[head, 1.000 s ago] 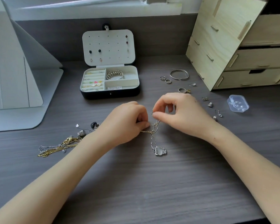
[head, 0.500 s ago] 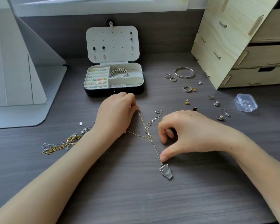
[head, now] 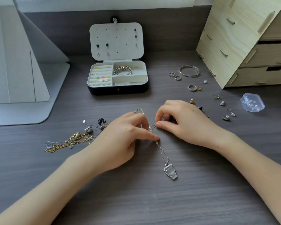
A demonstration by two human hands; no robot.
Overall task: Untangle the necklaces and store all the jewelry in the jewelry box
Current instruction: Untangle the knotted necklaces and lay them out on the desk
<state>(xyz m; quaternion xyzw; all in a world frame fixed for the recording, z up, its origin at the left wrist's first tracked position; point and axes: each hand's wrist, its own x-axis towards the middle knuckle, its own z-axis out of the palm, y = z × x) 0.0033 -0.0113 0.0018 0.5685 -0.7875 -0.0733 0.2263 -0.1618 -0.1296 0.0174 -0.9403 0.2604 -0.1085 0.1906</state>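
Head view — fingers (head: 147,135) of left hand (head: 120,140) and right hand (head: 185,125) pinch the necklace chain (head: 161,151) — pendant (head: 170,172) at five o'clock.

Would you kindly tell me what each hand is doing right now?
Left hand: pinching the necklace chain above its pendant.
Right hand: pinching the same chain, just beyond the left.

We see a dark grey wood-grain table (head: 152,200) filling the scene, with a pale plywood drawer unit (head: 250,38) standing at the far right, its slotted side panel turned toward the middle. Just nearer than that unit, a small clear plastic case (head: 252,102) sits on the table with tiny clear bits inside. At the far left a grey folded board (head: 23,78) stands propped, its flat base resting on the tabletop.
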